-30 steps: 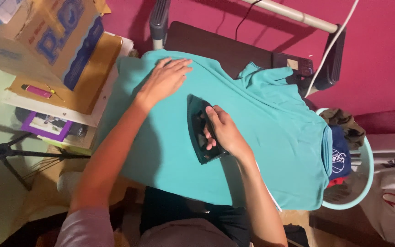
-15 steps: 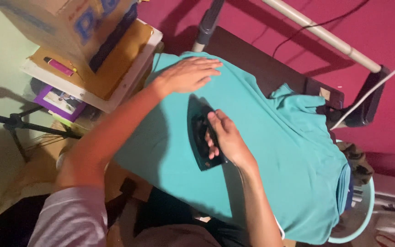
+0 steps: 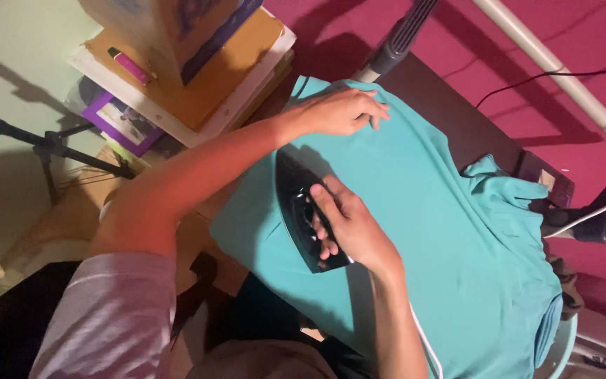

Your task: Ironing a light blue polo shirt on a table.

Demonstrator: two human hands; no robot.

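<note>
Ironing is under way: the right hand [image 3: 348, 228] is closed around the black iron [image 3: 301, 217] near the teal shirt's [image 3: 443, 231] left edge. Farther off, the left hand [image 3: 341, 112] lies open, flattening the cloth. The next pass calls for taut fabric.

The right hand [image 3: 348, 224] grips a black iron [image 3: 301, 210] on a teal shirt [image 3: 429, 231] (spread flat), while the left hand [image 3: 341, 111] presses the cloth.

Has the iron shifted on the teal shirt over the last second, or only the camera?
Cannot tell. The view itself swings, and the black iron under the right hand sits at much the same spot on the teal shirt, below the left hand.
</note>
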